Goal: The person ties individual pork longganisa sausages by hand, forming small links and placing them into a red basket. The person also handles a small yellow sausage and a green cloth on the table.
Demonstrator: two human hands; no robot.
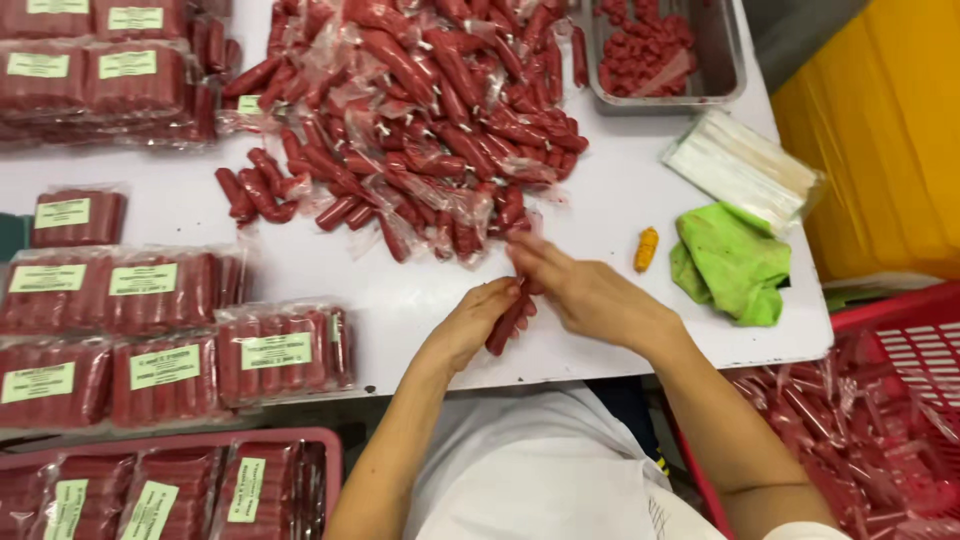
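I've got both hands on one red sausage [508,322] at the white table's [420,290] near edge, left hand [478,322] clenched around it, right hand [580,290] pinching its top, one loose sausage pile [420,110] behind, one green cloth [735,262] right.

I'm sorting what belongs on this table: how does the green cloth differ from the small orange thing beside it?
The green cloth is crumpled and soft-looking; the orange thing is a firm, ribbed little piece. The cloth is clearly larger and spreads toward the table edge, while the orange thing is narrow and lies upright in the picture. The cloth touches the pack of white sheets; the orange thing lies alone. Both rest on the white table, right of the hands, untouched.
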